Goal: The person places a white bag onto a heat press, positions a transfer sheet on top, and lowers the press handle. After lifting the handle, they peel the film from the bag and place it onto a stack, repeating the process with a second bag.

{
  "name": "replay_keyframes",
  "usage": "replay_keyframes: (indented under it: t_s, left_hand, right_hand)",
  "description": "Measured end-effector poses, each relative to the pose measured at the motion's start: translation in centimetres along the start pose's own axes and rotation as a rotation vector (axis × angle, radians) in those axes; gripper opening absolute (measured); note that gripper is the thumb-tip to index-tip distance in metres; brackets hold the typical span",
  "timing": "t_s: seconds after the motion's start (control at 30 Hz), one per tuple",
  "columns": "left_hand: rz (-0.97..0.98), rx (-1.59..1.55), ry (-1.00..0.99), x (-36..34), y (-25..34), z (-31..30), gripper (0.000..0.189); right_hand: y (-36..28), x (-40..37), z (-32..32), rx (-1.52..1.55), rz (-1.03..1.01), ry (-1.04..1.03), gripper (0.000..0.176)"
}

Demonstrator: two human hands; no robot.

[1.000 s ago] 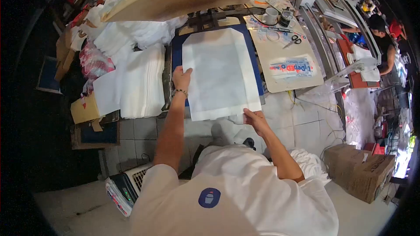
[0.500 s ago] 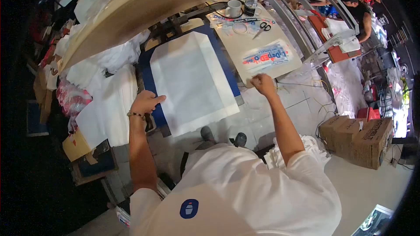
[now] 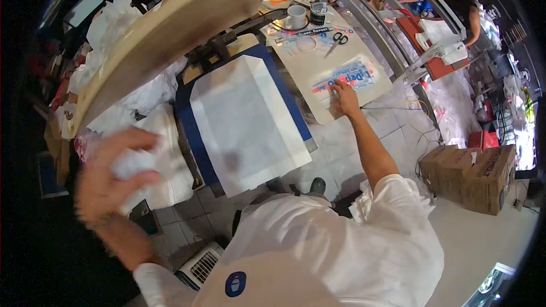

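My left hand is raised at the left, blurred by motion, its fingers apart and nothing between them. Behind it lies a stack of white fabric. A white bag-shaped sheet lies flat on a blue pad. My right hand reaches onto a beige board, its fingertips at the edge of printed transfer sheets with blue and red lettering. Whether those fingers grip a sheet is unclear. Black-handled scissors and a roll of tape lie farther up the board.
A large beige curved panel rises over the upper left. A white mug stands behind the tape. Cardboard boxes sit at the right. Another person works at the upper right, near a metal frame.
My left hand has left the pad's edge and swung left and toward me, opening. My right hand has moved up from the board's corner onto the printed sheets.
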State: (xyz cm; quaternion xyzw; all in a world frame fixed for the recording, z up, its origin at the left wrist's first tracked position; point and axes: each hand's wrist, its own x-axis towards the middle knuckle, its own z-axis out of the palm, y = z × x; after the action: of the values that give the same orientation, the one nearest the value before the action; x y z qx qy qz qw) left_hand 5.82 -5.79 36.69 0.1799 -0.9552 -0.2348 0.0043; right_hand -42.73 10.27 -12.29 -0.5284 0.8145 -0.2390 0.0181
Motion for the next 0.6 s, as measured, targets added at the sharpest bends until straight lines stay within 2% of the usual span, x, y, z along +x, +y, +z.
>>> replay_keyframes:
  t_s: [0.03,0.07,0.1,0.17,0.2,0.23,0.3,0.37,0.5,0.6]
  left_hand:
    - [0.028,0.025,0.268,-0.9,-0.3,-2.2,0.045]
    - [0.059,0.331,0.539,0.2,-0.4,-5.4,0.045]
    - [-0.539,0.313,0.653,0.7,-10.8,-14.8,0.045]
    - [0.189,0.502,0.783,5.7,-1.6,-17.4,0.021]
    - [0.511,0.642,0.816,8.3,3.0,-18.7,0.015]
    - [0.458,0.722,0.847,10.0,2.6,-19.7,0.015]
    - [0.161,0.761,0.853,12.4,-1.1,-20.3,0.015]
    - [0.039,0.776,0.842,13.3,-3.9,-20.2,0.014]
    - [-0.030,0.775,0.844,13.5,-5.9,-19.9,0.014]
    - [-0.041,0.766,0.853,13.8,-6.2,-19.9,0.014]
  right_hand:
    - [1.1,0.0,-0.1,-0.027,-0.066,0.007,0.058]
    - [1.6,0.1,0.1,-0.052,-0.134,0.015,0.054]
    - [0.6,0.0,-1.3,-0.088,-0.130,-0.026,0.046]
    - [2.1,0.2,-1.3,-0.078,-0.189,-0.017,0.043]
    - [2.6,0.3,-1.0,-0.078,-0.236,-0.007,0.041]
    - [2.0,0.4,-1.1,-0.073,-0.240,-0.004,0.041]
    - [1.6,-0.2,-2.3,-0.009,-0.147,0.008,0.032]
    - [1.8,-0.1,-2.5,0.002,-0.110,0.010,0.028]
    - [1.2,-0.1,-3.7,-0.010,-0.007,0.008,0.015]
    - [1.1,0.0,-4.3,-0.002,0.034,-0.007,0.013]
